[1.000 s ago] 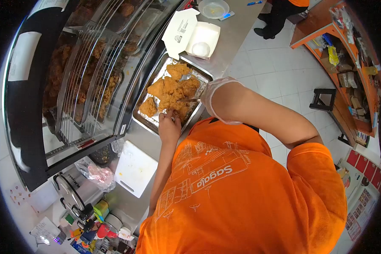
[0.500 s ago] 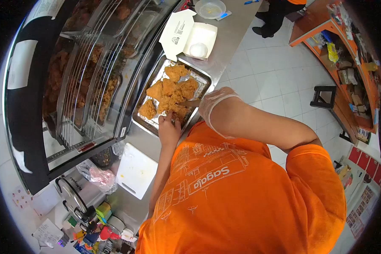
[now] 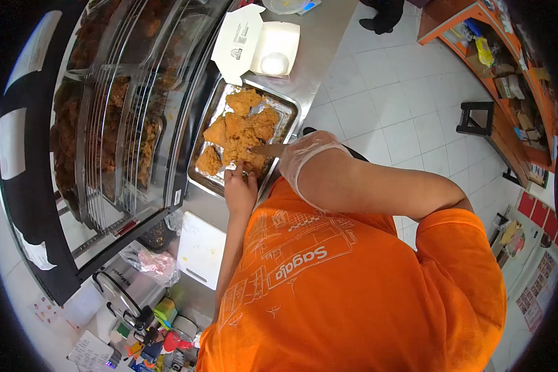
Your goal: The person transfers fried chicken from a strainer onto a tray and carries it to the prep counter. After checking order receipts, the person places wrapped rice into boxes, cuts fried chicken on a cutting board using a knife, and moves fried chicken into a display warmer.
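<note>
Two names I can read from here
"Sagaja" across the orange shirt [image 3: 353,297], "Miyako" on the cooker [image 3: 130,284]; the carton's [image 3: 237,53] print is too small.

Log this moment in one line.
left hand: at fried chicken; right hand: gloved, holding knife to chicken; tray: beside open box

Pale square tiles with thin grey joints make up the floor [image 3: 406,99], evenly and brightly lit. On its far side stands an orange-edged wooden shelf unit [image 3: 443,22], its bays crowded with small goods (most too small to make out), and a black stool [image 3: 477,106] is just beside it. Lower right, red panels [image 3: 539,214] and printed sheets [image 3: 535,304] line a pale surface. A steel counter [image 3: 328,31] runs along a black-framed glass display case [image 3: 121,124] with wire racks.
</note>
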Available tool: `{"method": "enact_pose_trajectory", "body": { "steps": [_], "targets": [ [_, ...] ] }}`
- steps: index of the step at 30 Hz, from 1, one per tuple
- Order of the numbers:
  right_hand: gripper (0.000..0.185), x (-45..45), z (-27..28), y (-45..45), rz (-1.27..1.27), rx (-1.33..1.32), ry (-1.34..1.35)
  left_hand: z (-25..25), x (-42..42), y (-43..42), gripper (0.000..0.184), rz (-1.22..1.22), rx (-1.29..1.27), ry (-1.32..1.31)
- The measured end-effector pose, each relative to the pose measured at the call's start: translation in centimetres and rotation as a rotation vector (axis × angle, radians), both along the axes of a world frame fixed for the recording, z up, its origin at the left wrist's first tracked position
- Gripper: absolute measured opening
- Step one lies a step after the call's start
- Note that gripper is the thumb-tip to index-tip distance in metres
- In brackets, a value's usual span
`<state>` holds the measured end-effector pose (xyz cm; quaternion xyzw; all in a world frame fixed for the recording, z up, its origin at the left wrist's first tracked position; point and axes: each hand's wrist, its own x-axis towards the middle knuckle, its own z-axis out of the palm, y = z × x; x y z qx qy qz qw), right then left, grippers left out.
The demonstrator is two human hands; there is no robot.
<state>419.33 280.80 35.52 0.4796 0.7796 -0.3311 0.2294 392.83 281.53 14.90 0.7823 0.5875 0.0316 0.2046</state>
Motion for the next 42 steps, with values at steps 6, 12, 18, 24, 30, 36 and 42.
{"method": "enact_pose_trajectory", "body": {
  "steps": [6, 12, 18, 24, 30, 36, 42],
  "targets": [
    [0.027, 0.4, 0.2, 0.3, -0.077, -0.053, 0.046, 0.0, 0.3, -0.1, 0.050, -0.022, 0.030, 0.024],
    [0.023, 0.3, 0.0, 0.6, -0.111, -0.126, 0.017, -0.4, 0.2, -0.1, 0.052, -0.039, 0.039, 0.053],
    [0.022, 0.4, -0.1, 0.6, -0.169, -0.128, 0.019, -0.2, 0.4, 0.0, 0.053, -0.010, -0.001, 0.056],
    [0.026, 0.2, -1.2, -0.1, -0.116, -0.100, 0.055, -0.4, 0.3, 0.0, 0.053, 0.009, -0.023, 0.043],
    [0.025, 0.0, -1.4, -0.1, -0.170, -0.141, 0.044, -0.9, 0.1, 0.0, 0.053, -0.048, 0.037, 0.057],
    [0.024, 0.2, -0.8, 0.2, -0.155, -0.184, 0.051, -0.8, 0.6, -0.2, 0.054, -0.039, 0.037, 0.048],
    [0.021, -0.1, -2.1, -0.2, -0.181, -0.149, 0.080, -0.9, 0.6, -0.2, 0.055, -0.032, 0.035, 0.037]
  ]
}}
